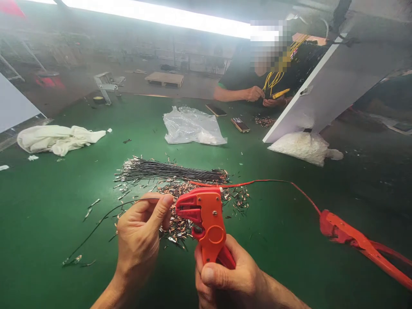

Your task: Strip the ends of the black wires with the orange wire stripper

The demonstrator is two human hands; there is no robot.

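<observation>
Between thumb and fingers, my left hand pinches a thin black wire. One end of the wire trails down to the left onto the table; the other points at the jaws of the wire stripper. Whether its tip is inside the jaws I cannot make out. My right hand is wrapped round the handles of this red and orange stripper, holding it upright. Behind it lies a bundle of cut black wires with metal terminals at the left end. Loose wire scraps with copper ends are heaped under both hands.
A red cord runs right to an orange-handled tool. Farther back lie a clear plastic bag, white cloth, two phones and a white bag beside a slanted panel. Across the table, a co-worker's hands hold yellow wires.
</observation>
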